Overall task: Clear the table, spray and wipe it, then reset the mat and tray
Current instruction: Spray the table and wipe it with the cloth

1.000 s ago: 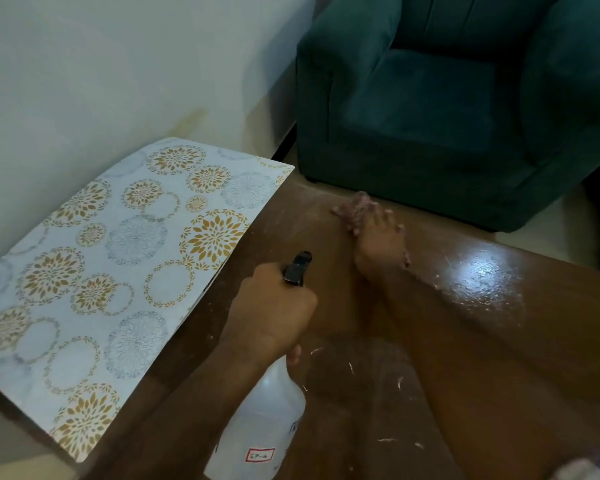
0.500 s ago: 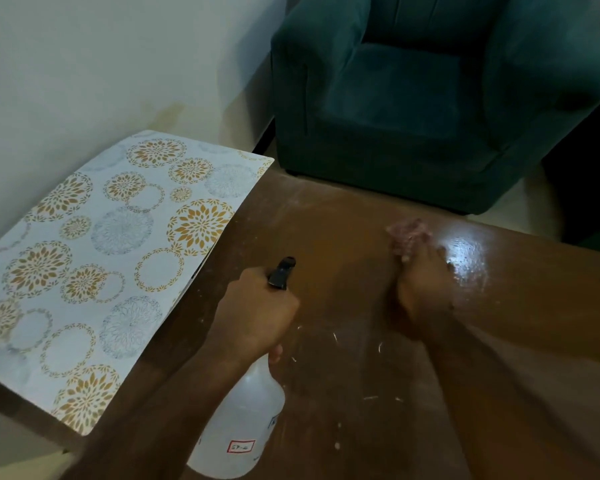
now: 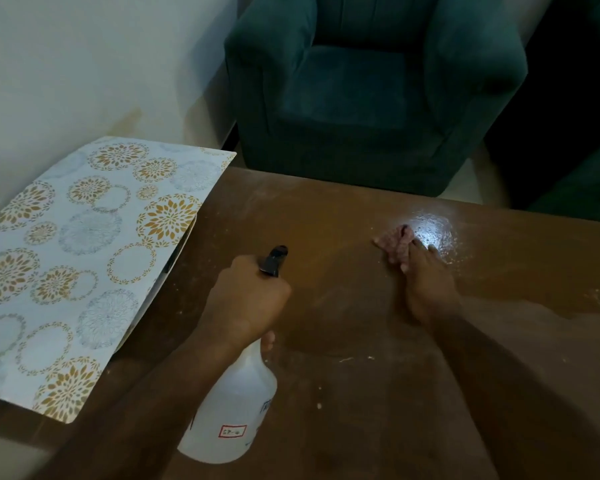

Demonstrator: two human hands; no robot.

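Note:
My left hand (image 3: pixel 246 299) grips the neck of a white spray bottle (image 3: pixel 231 414) with a black nozzle, held tilted over the brown wooden table (image 3: pixel 326 216). My right hand (image 3: pixel 426 285) lies flat on a small pink cloth (image 3: pixel 394 242) and presses it onto the tabletop, beside a wet shiny patch (image 3: pixel 433 233). A floral patterned mat (image 3: pixel 80 258) in blue and gold rests at the table's left end, leaning up against the wall. Small white crumbs (image 3: pixel 347 359) dot the wood near me.
A dark green armchair (image 3: pixel 378 91) stands just beyond the table's far edge. A pale wall (image 3: pixel 84 64) runs along the left side. A pale streaky film covers parts of the tabletop at the right.
My right hand has slid the pink cloth rightward across the table to the shiny wet patch. My left hand has kept hold of the spray bottle in about the same place.

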